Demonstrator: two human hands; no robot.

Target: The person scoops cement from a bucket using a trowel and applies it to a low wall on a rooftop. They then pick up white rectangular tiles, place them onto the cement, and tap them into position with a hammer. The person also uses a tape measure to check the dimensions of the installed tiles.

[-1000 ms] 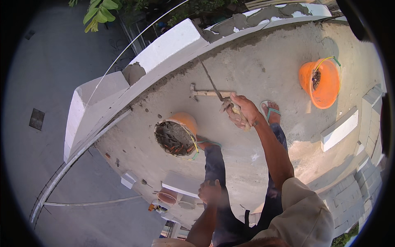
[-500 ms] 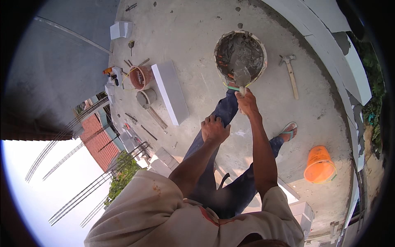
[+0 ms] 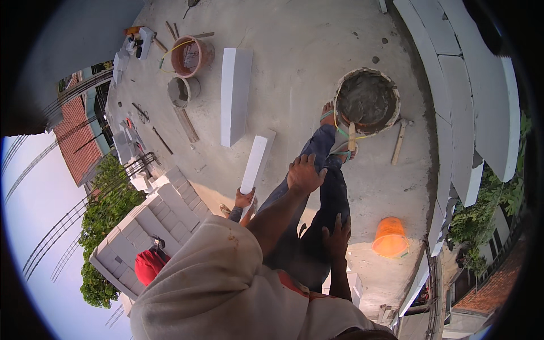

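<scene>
My left hand (image 3: 306, 174) rests on my knee in dark blue trousers, fingers spread and holding nothing. Lower down, my right hand (image 3: 337, 233) lies on my other thigh, also open. Past my feet stands a round bucket (image 3: 369, 103) of wet grey mortar. A trowel's handle (image 3: 352, 134) sticks out over its near rim; its blade is hard to make out. Left of my legs, another person's hand (image 3: 245, 198) grips the end of a long white block (image 3: 258, 158). Apart from it, a second white block (image 3: 236, 96) lies on the floor.
A hammer (image 3: 402, 140) lies right of the mortar bucket, an orange bucket (image 3: 390, 237) nearer me. White block walling (image 3: 456, 107) runs along the right. A reddish bucket (image 3: 190, 56), a smaller pail (image 3: 182, 92) and stacked blocks (image 3: 158, 212) are at left, beside a red head covering (image 3: 148, 266).
My right hand has let go of the trowel, now at the bucket's rim, and moved back onto my thigh. My feet are closer together. Another person with a white block has appeared at left.
</scene>
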